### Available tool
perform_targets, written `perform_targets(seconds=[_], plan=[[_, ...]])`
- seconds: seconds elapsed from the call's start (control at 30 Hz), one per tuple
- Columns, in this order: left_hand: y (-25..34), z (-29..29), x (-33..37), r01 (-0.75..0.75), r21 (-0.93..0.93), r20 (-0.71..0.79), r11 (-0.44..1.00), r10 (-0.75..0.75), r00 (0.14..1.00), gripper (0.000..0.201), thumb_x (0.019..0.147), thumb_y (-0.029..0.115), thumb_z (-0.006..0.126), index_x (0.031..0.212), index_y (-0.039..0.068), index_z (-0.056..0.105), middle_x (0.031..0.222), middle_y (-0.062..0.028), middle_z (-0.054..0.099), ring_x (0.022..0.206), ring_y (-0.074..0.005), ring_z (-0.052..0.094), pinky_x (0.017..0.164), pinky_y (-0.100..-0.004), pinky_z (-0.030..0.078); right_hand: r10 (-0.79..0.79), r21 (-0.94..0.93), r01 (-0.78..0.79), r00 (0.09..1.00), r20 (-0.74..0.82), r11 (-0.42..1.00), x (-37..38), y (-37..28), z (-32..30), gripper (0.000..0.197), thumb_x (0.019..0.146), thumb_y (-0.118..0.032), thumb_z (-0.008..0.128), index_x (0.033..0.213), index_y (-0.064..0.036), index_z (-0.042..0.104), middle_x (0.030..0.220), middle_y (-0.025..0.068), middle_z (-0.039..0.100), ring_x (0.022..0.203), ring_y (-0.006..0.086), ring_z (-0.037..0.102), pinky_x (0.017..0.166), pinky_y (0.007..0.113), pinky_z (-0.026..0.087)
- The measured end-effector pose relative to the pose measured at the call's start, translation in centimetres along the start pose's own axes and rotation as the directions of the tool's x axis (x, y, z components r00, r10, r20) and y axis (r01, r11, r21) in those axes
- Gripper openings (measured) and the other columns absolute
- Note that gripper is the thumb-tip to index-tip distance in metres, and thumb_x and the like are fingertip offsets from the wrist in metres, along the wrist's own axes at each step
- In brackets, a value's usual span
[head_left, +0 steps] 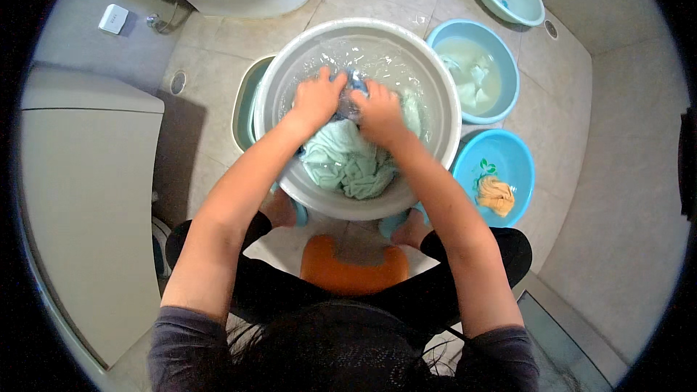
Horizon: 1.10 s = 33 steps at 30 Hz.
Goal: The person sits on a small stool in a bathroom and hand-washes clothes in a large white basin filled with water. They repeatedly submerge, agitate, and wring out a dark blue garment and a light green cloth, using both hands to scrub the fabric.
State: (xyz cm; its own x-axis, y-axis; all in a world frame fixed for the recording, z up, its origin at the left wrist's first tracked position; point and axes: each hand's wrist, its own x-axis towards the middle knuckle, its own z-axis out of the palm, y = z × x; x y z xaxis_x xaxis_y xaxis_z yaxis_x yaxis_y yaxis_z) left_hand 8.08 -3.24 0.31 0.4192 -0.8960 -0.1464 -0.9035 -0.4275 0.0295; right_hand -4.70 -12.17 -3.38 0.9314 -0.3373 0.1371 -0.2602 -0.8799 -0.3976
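Hand-washing of a pale green cloth [347, 163] in a large grey basin [290, 87] of water, seen from above. The cloth lies mostly heaped at the near side of the basin, wet and wrinkled; a bunched blue-edged portion is pinched between the two hands at the basin's centre. The left hand [316, 98] and the right hand [377, 111] are both closed on that bunch, knuckles up and nearly touching. Judged from this, scrubbing is under way: one section is being worked while the heaped remainder lies unhandled. To the right stand three smaller basins: a blue basin [443, 36] with cloudy water and soaking pieces, a bright blue basin [519, 156] holding a wrung yellowish item [496, 195], and a pale basin [534, 7] farther off.
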Motion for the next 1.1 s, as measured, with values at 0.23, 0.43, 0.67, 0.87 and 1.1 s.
perform_targets(seconds=[0.23,0.43,0.67,0.87,1.1], plan=[[-1.1,-2.1,4.3,0.255,-0.564,0.466,0.786,0.048,0.883,0.023,0.075,0.018,0.054,0.093,0.003,0.056,0.083,-0.016,0.059,0.073,-0.0248,0.06,0.069,-0.0332,0.048,0.743,0.823,-0.301,0.638,-0.201,0.481,2.4,2.1,0.5,0.029,0.078,-0.021,0.059,0.104,-0.0071,0.055,0.105,0.0157,0.055,0.101,0.0288,0.052,0.084,0.035,0.041],[-1.5,-3.5,-0.1,0.463,-0.646,0.345,-0.606,0.31,0.886,0.031,0.072,0.017,0.059,0.096,-0.002,0.057,0.087,-0.0143,0.061,0.082,-0.0242,0.06,0.076,-0.032,0.048,0.492,0.721,0.023,0.746,0.449,-0.693,2.0,1.9,1.4,0.064,0.087,-0.054,0.03,0.12,-0.0008,0.042,0.112,0.0159,0.052,0.102,0.0283,0.05,0.092,0.042,0.037],[-0.8,-2.4,-2.3,0.29,-0.297,0.393,-0.91,0.161,0.905,0.041,0.079,0.033,0.052,0.101,-0.001,0.056,0.1,-0.0163,0.059,0.093,-0.0309,0.056,0.088,-0.0434,0.042,0.441,0.885,0.024,0.873,0.208,-0.465,1.7,-4.0,-6.6,0.033,0.086,-0.032,0.049,0.102,-0.0032,0.051,0.103,0.0158,0.054,0.099,0.0301,0.051,0.09,0.042,0.036],[-0.2,-1.2,-1.6,0.315,-0.28,0.403,-0.907,0.186,0.896,0.039,0.083,0.033,0.052,0.111,0.006,0.05,0.1,-0.0118,0.057,0.089,-0.0261,0.057,0.08,-0.0392,0.047,-0.019,0.255,0.177,0.853,-0.521,0.951,2.0,-7.9,-5.6,0.026,0.073,-0.027,0.06,0.087,-0.0055,0.055,0.102,0.0179,0.051,0.104,0.0343,0.044,0.086,0.048,0.034],[2.0,-3.0,-2.3,0.444,-0.719,0.564,-0.534,-0.075,0.823,0.045,0.082,0.032,0.056,0.115,0.005,0.04,0.098,-0.0105,0.056,0.074,-0.0228,0.061,0.066,-0.0347,0.05,0.522,0.54,-0.391,0.846,-0.107,0.745,5.4,-0.1,-3.2,0.026,0.085,-0.029,0.045,0.09,-0.0039,0.049,0.069,0.0243,0.054,0.068,0.0439,0.052,0.067,0.05,0.04]])
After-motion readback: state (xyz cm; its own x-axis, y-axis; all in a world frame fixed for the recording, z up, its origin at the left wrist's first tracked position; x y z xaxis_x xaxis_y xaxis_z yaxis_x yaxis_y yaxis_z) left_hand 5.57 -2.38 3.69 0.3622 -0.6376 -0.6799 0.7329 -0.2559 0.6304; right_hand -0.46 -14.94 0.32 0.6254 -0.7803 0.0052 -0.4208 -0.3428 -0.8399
